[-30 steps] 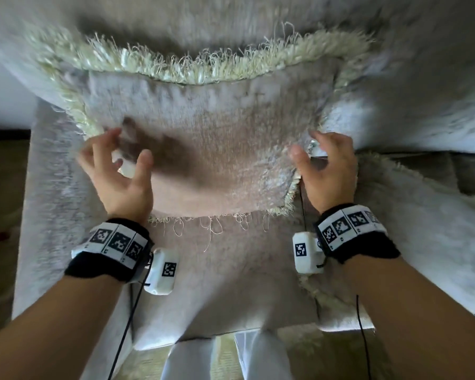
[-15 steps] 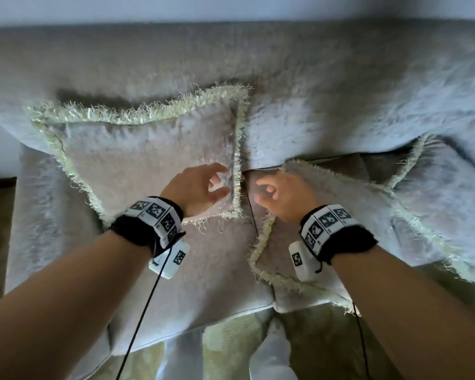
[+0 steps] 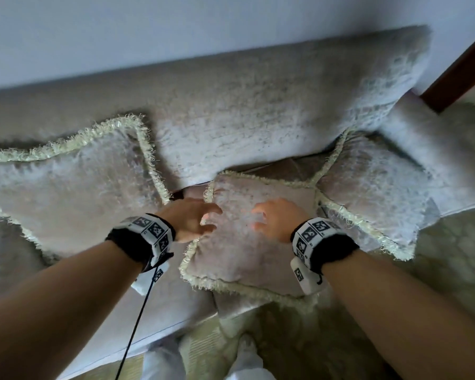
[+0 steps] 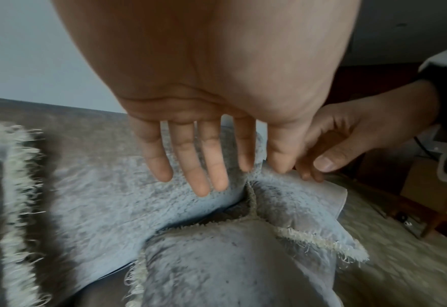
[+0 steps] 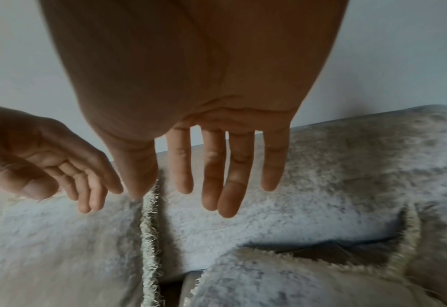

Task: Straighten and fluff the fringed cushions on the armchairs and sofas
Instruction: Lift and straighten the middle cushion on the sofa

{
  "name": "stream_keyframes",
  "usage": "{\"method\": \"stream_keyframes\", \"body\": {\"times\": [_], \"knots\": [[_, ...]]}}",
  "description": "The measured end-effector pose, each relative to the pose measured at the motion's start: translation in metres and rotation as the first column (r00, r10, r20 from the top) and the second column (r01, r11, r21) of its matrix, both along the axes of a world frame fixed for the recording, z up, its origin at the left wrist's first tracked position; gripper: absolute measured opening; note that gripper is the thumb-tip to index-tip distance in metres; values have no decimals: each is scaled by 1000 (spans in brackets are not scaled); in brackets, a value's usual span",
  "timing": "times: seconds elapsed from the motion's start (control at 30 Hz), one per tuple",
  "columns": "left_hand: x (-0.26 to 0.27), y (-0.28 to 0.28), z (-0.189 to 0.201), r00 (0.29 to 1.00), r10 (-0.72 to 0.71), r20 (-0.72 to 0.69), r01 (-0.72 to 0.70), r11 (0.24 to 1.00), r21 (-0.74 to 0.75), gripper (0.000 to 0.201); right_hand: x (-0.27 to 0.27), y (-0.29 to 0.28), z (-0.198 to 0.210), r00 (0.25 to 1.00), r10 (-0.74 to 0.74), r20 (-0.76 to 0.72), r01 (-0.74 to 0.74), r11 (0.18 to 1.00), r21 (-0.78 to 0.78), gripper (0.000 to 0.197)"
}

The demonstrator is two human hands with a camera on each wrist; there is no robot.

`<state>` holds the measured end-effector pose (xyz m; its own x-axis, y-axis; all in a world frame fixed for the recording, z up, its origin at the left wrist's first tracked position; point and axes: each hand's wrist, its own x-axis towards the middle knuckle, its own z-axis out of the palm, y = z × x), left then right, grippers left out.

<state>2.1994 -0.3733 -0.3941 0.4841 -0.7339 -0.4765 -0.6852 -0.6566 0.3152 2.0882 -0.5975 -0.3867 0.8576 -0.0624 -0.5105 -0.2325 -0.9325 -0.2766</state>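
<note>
Three grey plush cushions with cream fringe lie on the sofa (image 3: pixel 258 105). The left cushion (image 3: pixel 66 193) stands against the backrest. The middle cushion (image 3: pixel 247 256) lies flat on the seat, its front edge hanging over. The right cushion (image 3: pixel 373 193) leans at the sofa's right end. My left hand (image 3: pixel 210 219) hovers at the middle cushion's left fringe, and my right hand (image 3: pixel 258 219) over its top. Both have loose, parted fingers and hold nothing. In the wrist views the left hand (image 4: pixel 209 166) and the right hand (image 5: pixel 217 187) show bare fingers above the plush.
A pale wall (image 3: pixel 176 23) runs behind the sofa. A dark wooden piece (image 3: pixel 464 64) stands at the upper right. Patterned pale carpet (image 3: pixel 450 256) lies right of the sofa. A black cable (image 3: pixel 140 325) hangs from my left wristband, and my white-clad legs (image 3: pixel 244 352) are at the seat's front.
Both hands let go of the left cushion, which now stands against the backrest, and moved right over the flat middle cushion. The head view swung right.
</note>
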Motion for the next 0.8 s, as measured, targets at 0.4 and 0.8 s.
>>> {"method": "stream_keyframes", "body": {"times": [0.4,0.8], "knots": [[18,-127,-55,989,37,-142,-53,993,-107,45,-4,-103,-41,970,-240,-42,243,965,95,47],[90,-137,-249,693,591,-412,-686,717,-125,57,25,-166,-231,592,-804,-62,777,549,308,82]]}}
